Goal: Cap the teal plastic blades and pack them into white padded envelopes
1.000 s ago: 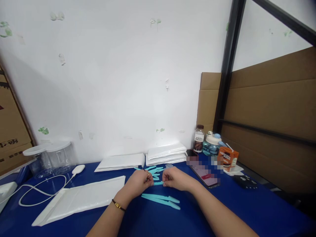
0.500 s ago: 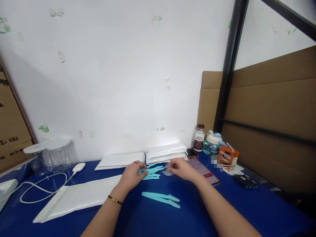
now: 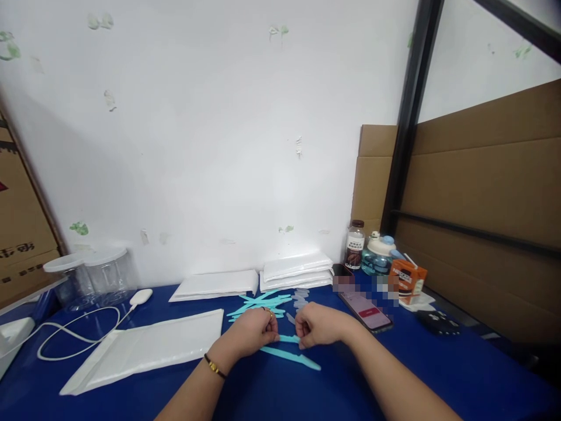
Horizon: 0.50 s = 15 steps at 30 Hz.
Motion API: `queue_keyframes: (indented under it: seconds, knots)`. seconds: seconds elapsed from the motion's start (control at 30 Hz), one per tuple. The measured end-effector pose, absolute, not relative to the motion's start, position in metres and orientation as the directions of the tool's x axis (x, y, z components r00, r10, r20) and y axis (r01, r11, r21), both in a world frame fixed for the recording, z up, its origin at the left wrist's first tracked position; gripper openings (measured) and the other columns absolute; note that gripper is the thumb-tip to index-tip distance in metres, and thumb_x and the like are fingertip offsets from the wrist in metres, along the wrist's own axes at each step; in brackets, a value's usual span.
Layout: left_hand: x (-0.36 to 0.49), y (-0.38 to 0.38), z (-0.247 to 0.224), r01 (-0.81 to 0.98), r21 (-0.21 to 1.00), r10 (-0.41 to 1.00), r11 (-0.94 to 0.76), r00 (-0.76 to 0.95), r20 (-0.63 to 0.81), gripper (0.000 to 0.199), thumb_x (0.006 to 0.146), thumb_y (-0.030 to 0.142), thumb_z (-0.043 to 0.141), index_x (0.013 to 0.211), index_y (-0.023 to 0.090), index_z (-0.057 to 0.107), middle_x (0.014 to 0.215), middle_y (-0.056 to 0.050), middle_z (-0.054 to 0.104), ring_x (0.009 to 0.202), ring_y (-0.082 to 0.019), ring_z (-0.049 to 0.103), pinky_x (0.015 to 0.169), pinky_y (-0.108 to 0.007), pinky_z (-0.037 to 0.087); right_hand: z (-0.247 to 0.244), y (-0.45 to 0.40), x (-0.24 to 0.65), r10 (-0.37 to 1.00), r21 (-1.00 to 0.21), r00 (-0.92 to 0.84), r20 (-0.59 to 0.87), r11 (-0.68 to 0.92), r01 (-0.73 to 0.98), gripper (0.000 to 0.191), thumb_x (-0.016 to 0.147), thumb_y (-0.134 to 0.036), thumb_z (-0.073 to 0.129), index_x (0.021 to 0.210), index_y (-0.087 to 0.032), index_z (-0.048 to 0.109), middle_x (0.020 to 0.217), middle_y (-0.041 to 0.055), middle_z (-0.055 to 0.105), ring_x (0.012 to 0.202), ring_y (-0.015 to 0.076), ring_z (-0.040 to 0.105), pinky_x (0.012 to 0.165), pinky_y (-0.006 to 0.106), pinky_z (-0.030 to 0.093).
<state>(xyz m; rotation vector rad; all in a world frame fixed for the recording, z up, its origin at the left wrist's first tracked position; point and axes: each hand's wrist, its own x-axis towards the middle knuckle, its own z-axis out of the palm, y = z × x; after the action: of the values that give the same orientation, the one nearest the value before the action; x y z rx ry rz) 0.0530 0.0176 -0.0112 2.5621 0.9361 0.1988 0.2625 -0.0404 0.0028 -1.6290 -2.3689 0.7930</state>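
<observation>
My left hand (image 3: 252, 332) is closed, thumb and fingers pinching one end of a teal eyebrow razor (image 3: 288, 338). My right hand (image 3: 322, 324) pinches the razor's other end, and its fingers hide that tip; whether a cap is in them too, I cannot tell. Just below, another teal razor (image 3: 291, 356) lies on the blue tabletop (image 3: 272, 392), slanting down to the right. Beyond my left hand several teal razors lie crossed in a loose pile (image 3: 267, 303). Small translucent caps (image 3: 300, 297) are spread to the right of that pile.
A white padded envelope (image 3: 162, 339) lies left, with more white envelopes (image 3: 298, 269) along the wall. A phone (image 3: 368, 313), a brown bottle (image 3: 355, 245), a blue jug (image 3: 377, 260) and an orange carton (image 3: 407, 280) stand or lie right. Clear jars (image 3: 109, 275) and a white cable (image 3: 79, 333) are left.
Both hands have come nearer, from the razor pile and the caps, and now meet on one razor. Where two razors showed in front, one now lies uncovered.
</observation>
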Motion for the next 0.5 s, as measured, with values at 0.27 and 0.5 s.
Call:
queue_keyframes:
  seconds: [0.27, 0.5]
  knots:
    - [0.025, 0.045, 0.006, 0.763, 0.236, 0.797, -0.603, 0.561, 0.224, 0.014, 0.079, 0.030, 0.049, 0.078, 0.021, 0.059, 0.079, -0.002, 0.062, 0.072, -0.016, 0.055, 0.063, -0.024, 0.033, -0.002, -0.019, 0.285, 0.969, -0.457, -0.083, 0.231, 0.184, 0.870, 0.006, 0.071, -0.018, 0.057, 0.069, -0.016, 0.062, 0.067, 0.0018, 0.063, 0.062, 0.0127, 0.054, 0.054, 0.020, 0.034]
    - [0.027, 0.037, 0.002, 0.704, 0.347, 0.785, -0.620, 0.552, 0.281, 0.021, 0.075, 0.036, 0.055, 0.091, 0.022, 0.059, 0.092, -0.002, 0.059, 0.085, -0.017, 0.053, 0.073, -0.026, 0.036, 0.000, -0.022, 0.281, 0.961, -0.485, -0.120, 0.248, 0.230, 0.844, 0.011, 0.074, -0.024, 0.057, 0.072, -0.016, 0.064, 0.070, 0.0022, 0.064, 0.064, 0.0128, 0.054, 0.057, 0.021, 0.036]
